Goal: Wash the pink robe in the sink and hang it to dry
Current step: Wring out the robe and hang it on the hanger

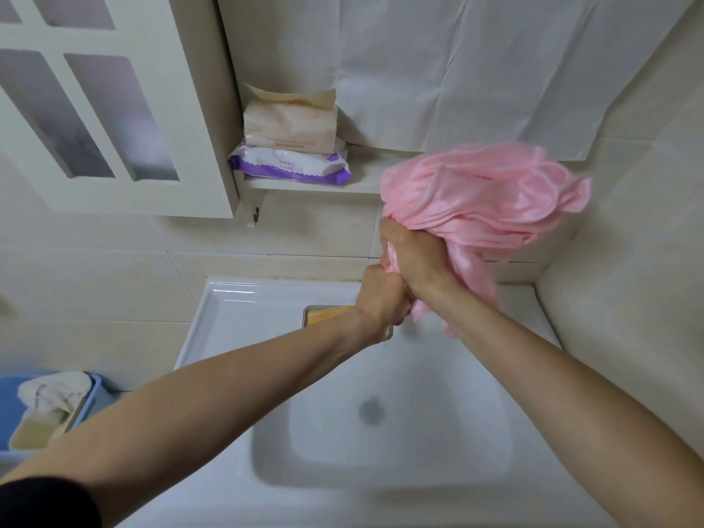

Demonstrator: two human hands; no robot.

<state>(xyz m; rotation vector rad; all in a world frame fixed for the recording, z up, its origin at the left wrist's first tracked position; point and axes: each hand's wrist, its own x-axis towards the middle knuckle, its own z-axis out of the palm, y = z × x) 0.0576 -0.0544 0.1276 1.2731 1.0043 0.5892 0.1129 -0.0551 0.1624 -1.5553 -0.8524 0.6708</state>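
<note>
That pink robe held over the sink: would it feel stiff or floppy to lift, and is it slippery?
Likely floppy: the pink robe bunches in soft folds above the right hand, and a tail droops below. Probably thin, since the left hand and right squeeze it into a narrow rope. Its sheen suggests it may be slippery.

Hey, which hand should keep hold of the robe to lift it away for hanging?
Probably right. The right hand grips the pink robe just below its bulk; the left hand holds only a twisted section lower down, over the sink.
</note>
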